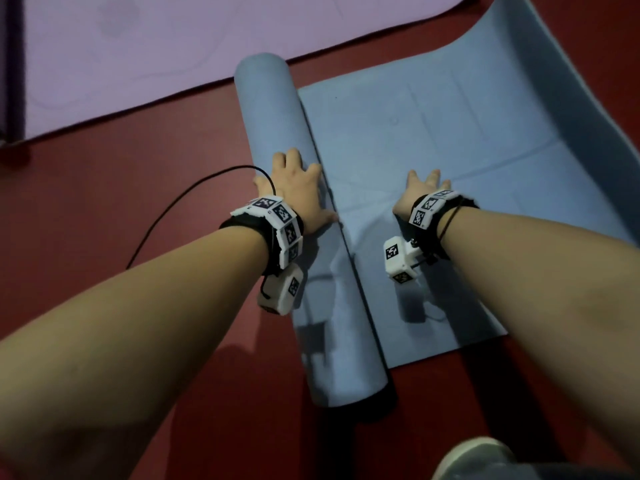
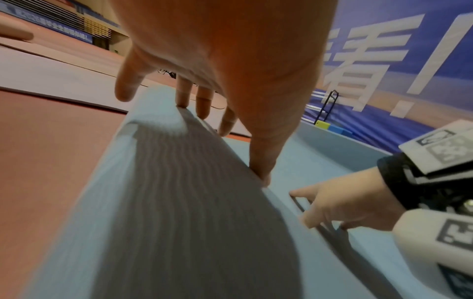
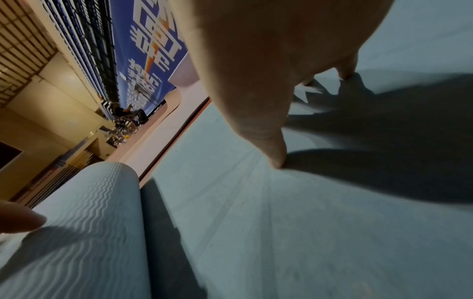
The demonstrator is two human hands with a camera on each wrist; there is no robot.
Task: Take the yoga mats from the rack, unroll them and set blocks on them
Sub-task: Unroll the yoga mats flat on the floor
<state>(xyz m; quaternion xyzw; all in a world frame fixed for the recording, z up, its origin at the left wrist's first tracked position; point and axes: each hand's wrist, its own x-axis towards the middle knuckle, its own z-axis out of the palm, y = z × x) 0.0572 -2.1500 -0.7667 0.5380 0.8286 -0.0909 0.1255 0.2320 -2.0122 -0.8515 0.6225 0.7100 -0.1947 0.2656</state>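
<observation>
Foam of the blue yoga mat (image 1: pixel 433 161), half unrolled on the red floor (image 1: pixel 104 202), looks light and springy. Your left hand (image 1: pixel 298 188) lies flat on the roll (image 1: pixel 273 112); your right hand (image 1: pixel 424 188), fingers spread, pins the flat part. Push the roll at mid-length.

Right hand (image 3: pixel 268 66) over flat part of blue mat (image 3: pixel 294 222), fingers spread, fingertips (image 3: pixel 277 161) touching mat surface. Hand's shadow dark across mat at right. Rolled part of mat (image 3: pixel 84 218) at lower left, wavy ribbed texture showing. 1 fingertip of other hand (image 3: pixel 20 220) on roll. Blue banner (image 3: pixel 148 50) with white characters beyond.
</observation>
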